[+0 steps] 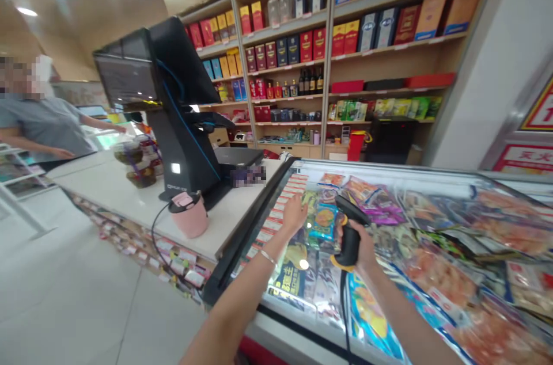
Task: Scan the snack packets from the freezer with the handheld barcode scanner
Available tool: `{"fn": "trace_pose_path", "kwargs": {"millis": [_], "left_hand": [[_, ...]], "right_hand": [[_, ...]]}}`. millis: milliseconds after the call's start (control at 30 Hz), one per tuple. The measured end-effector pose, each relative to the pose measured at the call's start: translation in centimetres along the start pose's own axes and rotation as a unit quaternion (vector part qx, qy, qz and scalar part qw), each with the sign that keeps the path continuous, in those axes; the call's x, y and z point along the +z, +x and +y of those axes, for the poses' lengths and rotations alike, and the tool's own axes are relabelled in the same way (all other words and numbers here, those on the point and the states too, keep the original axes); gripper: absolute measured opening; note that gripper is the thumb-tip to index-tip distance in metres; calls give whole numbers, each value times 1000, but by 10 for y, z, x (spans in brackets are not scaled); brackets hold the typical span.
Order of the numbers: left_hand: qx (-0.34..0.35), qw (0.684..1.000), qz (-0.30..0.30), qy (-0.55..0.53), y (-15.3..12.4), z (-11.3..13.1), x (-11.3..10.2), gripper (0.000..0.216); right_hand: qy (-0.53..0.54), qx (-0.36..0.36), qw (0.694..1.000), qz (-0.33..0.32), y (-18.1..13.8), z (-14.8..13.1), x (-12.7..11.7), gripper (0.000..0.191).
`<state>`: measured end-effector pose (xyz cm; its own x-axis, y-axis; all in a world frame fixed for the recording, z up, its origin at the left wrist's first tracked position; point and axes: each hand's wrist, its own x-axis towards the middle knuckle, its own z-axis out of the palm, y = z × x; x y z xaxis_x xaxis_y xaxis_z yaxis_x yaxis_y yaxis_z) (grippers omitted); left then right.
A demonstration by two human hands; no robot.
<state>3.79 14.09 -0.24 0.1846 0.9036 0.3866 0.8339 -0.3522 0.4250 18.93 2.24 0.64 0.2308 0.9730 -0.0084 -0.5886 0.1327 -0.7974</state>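
Note:
A black and yellow barcode scanner [351,238] is gripped by my right hand [366,247], its fingers wrapped round the handle. The scanner's head tilts up and left, and its cable drops down the freezer's front. My left hand [295,212] is over the glass top, next to a strip of red and white price labels [276,216]. Its fingers are curled; whatever they may hold is hidden. Close to both hands, under the glass, lies a blue food packet [324,221]. The glass-topped freezer [276,327] holds several bagged frozen foods.
To the left is a white counter [116,186] with a pink container [189,215], a black checkout terminal [185,140] and wrapped jars [140,166]. A person in grey [52,123] stands beyond. Shelves [285,65] of boxed goods line the back wall.

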Motion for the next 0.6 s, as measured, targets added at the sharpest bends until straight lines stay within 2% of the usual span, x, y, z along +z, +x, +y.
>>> {"fn": "trace_pose_path", "kwargs": {"millis": [67,167,333,467,533,600], "left_hand": [[13,1000,-9,2,11,-7,7,34],[30,999,-14,14,32,-9,18,31],[62,998,-18,9,75,9,43,41],[-29,999,-21,-7,103,30,63,45],[-63,997,-36,-16,113,36,69,38],[-69,996,-49,-32,118,39,71,29]], "right_hand": [[2,24,1000,11,3,7,-5,36],[-9,4,1000,1,3,12,-7,37],[-12,-34,999,-4,2,16,-5,36],[-8,-40,999,13,2,19,-6,36],[-9,-39,999,21,3,19,-6,37],[-10,-36,999,23,3,18,-6,37]]}}
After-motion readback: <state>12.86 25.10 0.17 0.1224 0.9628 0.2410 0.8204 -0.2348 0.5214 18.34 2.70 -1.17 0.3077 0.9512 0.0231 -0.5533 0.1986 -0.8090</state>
